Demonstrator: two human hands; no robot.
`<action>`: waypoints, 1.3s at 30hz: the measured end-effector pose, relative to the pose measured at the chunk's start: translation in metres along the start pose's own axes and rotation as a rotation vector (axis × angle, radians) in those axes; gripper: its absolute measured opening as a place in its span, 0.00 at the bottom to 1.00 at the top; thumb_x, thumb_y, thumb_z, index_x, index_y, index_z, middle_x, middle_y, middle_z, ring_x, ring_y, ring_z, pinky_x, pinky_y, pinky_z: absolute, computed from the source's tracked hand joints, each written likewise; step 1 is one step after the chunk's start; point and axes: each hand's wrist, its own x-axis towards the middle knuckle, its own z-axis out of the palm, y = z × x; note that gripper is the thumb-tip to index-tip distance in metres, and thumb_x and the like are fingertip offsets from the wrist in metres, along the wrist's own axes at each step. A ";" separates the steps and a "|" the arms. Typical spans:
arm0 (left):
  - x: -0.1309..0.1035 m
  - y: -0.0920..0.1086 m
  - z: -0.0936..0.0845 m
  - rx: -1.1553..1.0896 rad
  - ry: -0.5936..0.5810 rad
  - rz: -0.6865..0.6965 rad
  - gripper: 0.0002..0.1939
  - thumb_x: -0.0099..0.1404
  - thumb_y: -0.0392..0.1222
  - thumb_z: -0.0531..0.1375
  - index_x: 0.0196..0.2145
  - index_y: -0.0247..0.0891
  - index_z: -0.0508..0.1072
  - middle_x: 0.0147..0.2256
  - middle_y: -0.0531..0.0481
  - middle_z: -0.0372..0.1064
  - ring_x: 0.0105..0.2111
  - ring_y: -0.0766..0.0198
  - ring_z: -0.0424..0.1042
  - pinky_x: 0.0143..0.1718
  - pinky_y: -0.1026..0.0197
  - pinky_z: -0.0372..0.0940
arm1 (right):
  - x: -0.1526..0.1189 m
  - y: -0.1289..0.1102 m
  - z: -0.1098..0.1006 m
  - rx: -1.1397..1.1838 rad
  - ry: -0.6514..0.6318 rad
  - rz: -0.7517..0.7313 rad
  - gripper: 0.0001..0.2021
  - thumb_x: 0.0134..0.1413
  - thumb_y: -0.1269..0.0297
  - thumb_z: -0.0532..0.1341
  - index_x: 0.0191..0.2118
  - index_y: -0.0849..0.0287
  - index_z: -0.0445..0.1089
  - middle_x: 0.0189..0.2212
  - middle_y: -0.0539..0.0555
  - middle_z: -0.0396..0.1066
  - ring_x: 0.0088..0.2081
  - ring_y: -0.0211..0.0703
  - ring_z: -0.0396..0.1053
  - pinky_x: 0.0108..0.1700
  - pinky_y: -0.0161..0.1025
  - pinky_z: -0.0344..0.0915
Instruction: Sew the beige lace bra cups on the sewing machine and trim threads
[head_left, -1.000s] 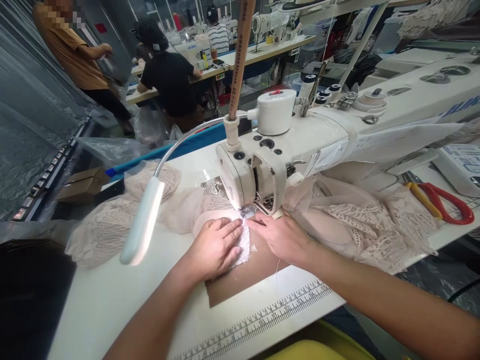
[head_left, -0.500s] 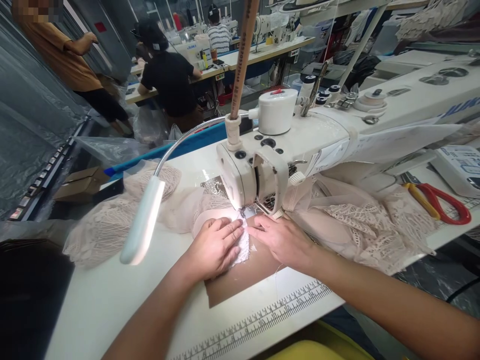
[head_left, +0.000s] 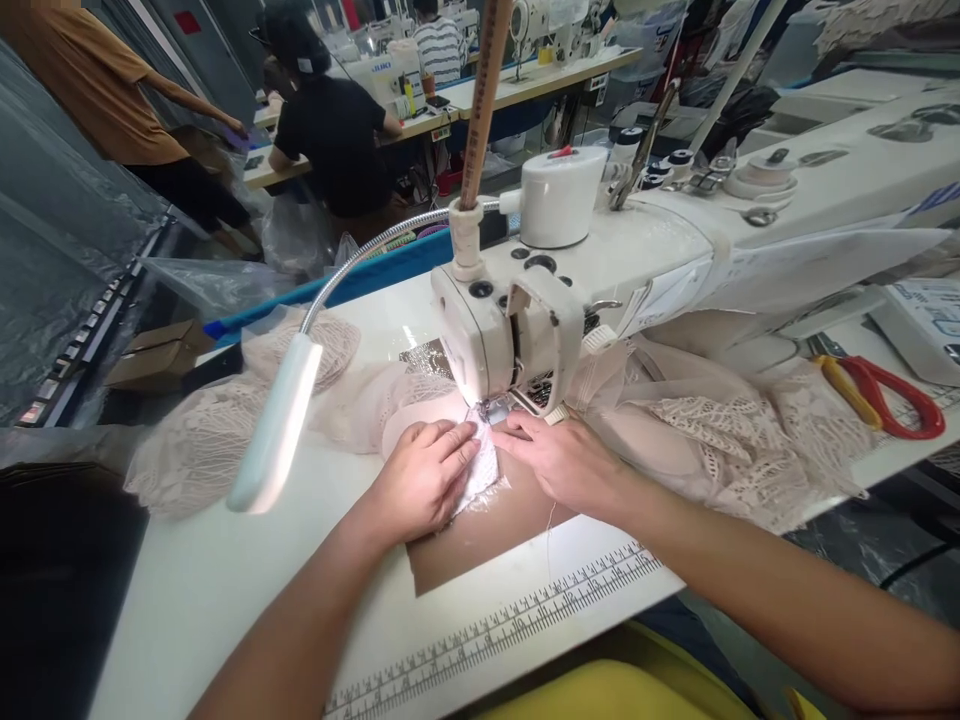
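My left hand (head_left: 424, 480) rests with its fingers flat on a small white textured fabric piece (head_left: 484, 470), just in front of the presser foot of a white sewing machine (head_left: 476, 335). The strip's far end runs under the foot; its near edge is frayed. On the other side, my right hand (head_left: 574, 462) lies low with its fingers extended towards the foot, touching the fabric's right edge. Beneath both hands is a brown sheet (head_left: 457, 562) on the machine bed. Pale pink lace cloth (head_left: 416, 390) extends behind my left hand. My right fingertips are partly hidden beside the machine head.
A lamp (head_left: 277, 430) on a bendable neck hangs at the left, above bunched lace (head_left: 191, 450). More lace (head_left: 742, 440) and red-and-yellow-handled scissors (head_left: 896, 400) lie at the right. A printed ruler (head_left: 525, 625) follows the front edge. Other people sit or stand behind.
The white fabric has turned slightly, showing more of its frayed near edge. My left hand has shifted a little back from the foot. The standing person's arm has lowered. The view has tilted slightly.
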 end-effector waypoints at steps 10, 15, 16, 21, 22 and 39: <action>-0.002 0.003 0.001 -0.067 0.011 0.075 0.18 0.65 0.33 0.51 0.51 0.37 0.69 0.43 0.41 0.67 0.40 0.57 0.64 0.42 0.53 0.60 | -0.008 0.008 -0.001 0.217 0.011 -0.279 0.15 0.59 0.75 0.52 0.45 0.57 0.71 0.33 0.54 0.66 0.36 0.42 0.54 0.37 0.38 0.51; -0.002 0.005 -0.002 -0.060 -0.041 0.060 0.19 0.66 0.33 0.50 0.53 0.37 0.67 0.38 0.42 0.66 0.37 0.58 0.63 0.41 0.54 0.60 | -0.008 0.010 -0.002 0.221 0.009 -0.295 0.14 0.59 0.75 0.52 0.45 0.57 0.71 0.32 0.53 0.66 0.36 0.42 0.53 0.37 0.38 0.50; -0.003 0.006 -0.003 -0.061 -0.054 0.052 0.19 0.66 0.33 0.50 0.54 0.37 0.67 0.38 0.42 0.66 0.36 0.58 0.63 0.41 0.54 0.60 | -0.009 0.010 -0.001 0.223 0.008 -0.298 0.15 0.58 0.76 0.52 0.45 0.57 0.71 0.32 0.53 0.65 0.36 0.42 0.53 0.37 0.38 0.50; -0.003 0.007 -0.004 -0.076 -0.108 -0.010 0.23 0.63 0.31 0.52 0.56 0.35 0.64 0.38 0.42 0.65 0.36 0.57 0.61 0.41 0.53 0.59 | -0.009 0.009 -0.001 0.210 0.012 -0.287 0.14 0.58 0.76 0.53 0.43 0.57 0.72 0.31 0.53 0.64 0.36 0.42 0.53 0.36 0.38 0.49; -0.003 0.006 -0.004 -0.080 -0.116 -0.016 0.23 0.63 0.31 0.52 0.56 0.35 0.64 0.38 0.42 0.65 0.36 0.57 0.60 0.41 0.53 0.59 | -0.009 0.008 -0.002 0.202 0.016 -0.284 0.14 0.58 0.77 0.53 0.43 0.57 0.72 0.31 0.53 0.64 0.36 0.42 0.53 0.36 0.38 0.48; -0.004 0.008 -0.012 -0.111 -0.119 0.085 0.24 0.67 0.30 0.49 0.58 0.47 0.63 0.33 0.47 0.64 0.36 0.60 0.61 0.41 0.55 0.57 | -0.010 0.010 0.002 0.245 0.059 -0.269 0.15 0.59 0.75 0.51 0.43 0.57 0.72 0.30 0.53 0.64 0.35 0.41 0.54 0.36 0.38 0.51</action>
